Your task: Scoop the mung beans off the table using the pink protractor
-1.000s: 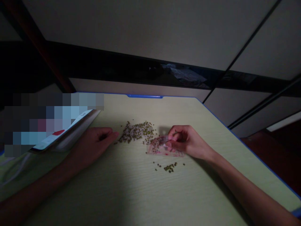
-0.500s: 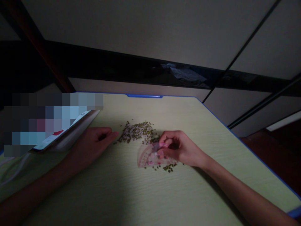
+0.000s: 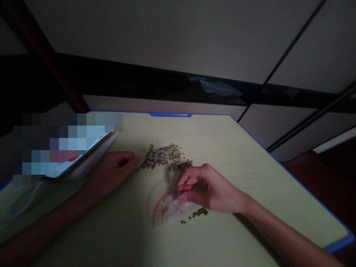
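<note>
Little seems separated: a small cluster of green beans (image 3: 200,212) lies apart, while most sit among pale grains (image 3: 157,155) in the pile (image 3: 170,151). The right hand (image 3: 215,187) pinches a clear protractor (image 3: 166,208) just beside that cluster; the left hand (image 3: 115,168) curls by the pile, its hold impossible to tell. Room opens rightward on the table (image 3: 258,170) to its blue edge (image 3: 340,243)

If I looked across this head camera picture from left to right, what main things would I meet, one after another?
Lit screen → left hand → heap of small greenish and pale grains → right hand → dark red floor
</note>
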`<state>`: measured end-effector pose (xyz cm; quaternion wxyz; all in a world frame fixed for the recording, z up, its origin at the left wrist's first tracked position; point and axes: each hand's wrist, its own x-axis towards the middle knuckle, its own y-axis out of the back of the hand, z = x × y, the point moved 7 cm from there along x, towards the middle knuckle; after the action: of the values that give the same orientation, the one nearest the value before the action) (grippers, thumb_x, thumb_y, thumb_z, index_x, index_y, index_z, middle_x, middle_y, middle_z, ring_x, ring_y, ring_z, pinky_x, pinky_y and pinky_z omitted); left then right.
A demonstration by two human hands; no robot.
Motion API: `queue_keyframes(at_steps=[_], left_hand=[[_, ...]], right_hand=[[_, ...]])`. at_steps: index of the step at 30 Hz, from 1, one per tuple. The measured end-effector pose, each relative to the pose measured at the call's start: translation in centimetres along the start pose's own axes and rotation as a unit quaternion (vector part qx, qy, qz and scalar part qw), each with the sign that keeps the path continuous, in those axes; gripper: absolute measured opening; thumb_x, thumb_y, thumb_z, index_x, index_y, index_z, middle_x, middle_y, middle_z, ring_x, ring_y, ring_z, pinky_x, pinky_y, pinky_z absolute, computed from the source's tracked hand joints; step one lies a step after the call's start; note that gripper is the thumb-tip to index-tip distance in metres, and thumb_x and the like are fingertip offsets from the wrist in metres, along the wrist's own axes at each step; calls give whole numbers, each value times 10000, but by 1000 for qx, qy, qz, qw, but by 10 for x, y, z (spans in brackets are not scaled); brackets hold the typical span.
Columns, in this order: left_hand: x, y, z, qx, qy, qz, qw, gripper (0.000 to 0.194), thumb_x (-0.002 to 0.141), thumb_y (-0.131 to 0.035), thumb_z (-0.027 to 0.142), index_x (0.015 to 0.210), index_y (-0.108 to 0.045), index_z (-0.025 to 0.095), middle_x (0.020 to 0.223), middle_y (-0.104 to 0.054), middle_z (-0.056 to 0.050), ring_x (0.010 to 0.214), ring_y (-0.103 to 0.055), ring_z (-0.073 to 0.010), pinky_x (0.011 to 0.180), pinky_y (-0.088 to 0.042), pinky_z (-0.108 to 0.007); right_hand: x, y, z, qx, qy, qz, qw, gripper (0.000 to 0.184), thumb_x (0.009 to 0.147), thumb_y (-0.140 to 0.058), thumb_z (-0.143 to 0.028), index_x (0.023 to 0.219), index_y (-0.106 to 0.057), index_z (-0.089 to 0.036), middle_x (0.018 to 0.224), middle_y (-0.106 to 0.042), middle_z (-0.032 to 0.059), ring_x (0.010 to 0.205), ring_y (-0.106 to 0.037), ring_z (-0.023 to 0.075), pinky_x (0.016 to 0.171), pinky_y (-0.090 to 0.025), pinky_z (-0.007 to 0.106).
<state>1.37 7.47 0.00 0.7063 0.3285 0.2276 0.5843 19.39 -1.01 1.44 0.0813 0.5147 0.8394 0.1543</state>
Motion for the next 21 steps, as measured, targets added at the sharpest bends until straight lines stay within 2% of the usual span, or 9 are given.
queue_keyframes(at_steps=[2,4,6,10,12,15,18,21], left_hand=[[0,-1,-1,-1,-3,-4,1000,402,660,-399,542,440,-311,217,428,-277,74,422,-306,-99,449,-245,-239],[0,-1,-1,1,-10,-6,1000,398,669,-398,534,447,-310,214,440,-278,73,435,-307,-101,463,-244,-241],[0,-1,-1,5,-20,-8,1000,393,678,-392,526,455,-313,213,451,-287,69,452,-317,-105,474,-241,-243],[1,-1,0,11,-31,-13,999,374,698,-381,496,467,-304,212,458,-292,67,467,-327,-110,487,-241,-250],[1,-1,1,12,-36,-14,999,365,703,-384,481,470,-305,212,455,-299,66,472,-333,-112,493,-244,-252],[2,-1,2,9,-46,-14,999,355,707,-380,465,472,-293,215,448,-299,65,475,-337,-116,498,-248,-255],[2,0,3,19,-55,-11,998,351,704,-378,461,469,-289,216,449,-299,60,479,-345,-122,498,-245,-259],[2,0,4,23,-61,-3,998,357,704,-384,463,465,-289,216,456,-292,57,480,-344,-124,497,-240,-262]], right_hand=[[-6,23,-2,2,6,87,996,129,710,-635,-191,816,-581,-141,608,-628,8,527,-522,96,488,-386,213],[-19,48,5,-6,-22,166,986,201,719,-626,-229,892,-570,-143,604,-636,10,492,-505,94,467,-371,217],[-39,70,21,-9,-78,235,969,251,698,-641,-278,890,-548,-146,565,-623,5,454,-489,97,418,-331,209],[-86,98,48,7,-164,352,921,354,619,-680,-398,842,-521,-174,598,-665,41,498,-573,159,434,-379,244],[-105,104,52,-36,-183,393,901,346,601,-682,-431,791,-543,-177,589,-663,50,484,-574,173,423,-377,256],[-118,103,46,-146,-172,425,877,276,625,-658,-423,686,-589,-163,604,-649,67,474,-556,166,419,-365,262],[-120,91,41,-229,-181,435,852,242,663,-617,-382,679,-626,-141,576,-626,65,459,-516,151,416,-340,258],[-114,74,36,-264,-187,418,849,234,689,-593,-365,681,-636,-135,542,-610,54,446,-479,137,428,-331,255]])
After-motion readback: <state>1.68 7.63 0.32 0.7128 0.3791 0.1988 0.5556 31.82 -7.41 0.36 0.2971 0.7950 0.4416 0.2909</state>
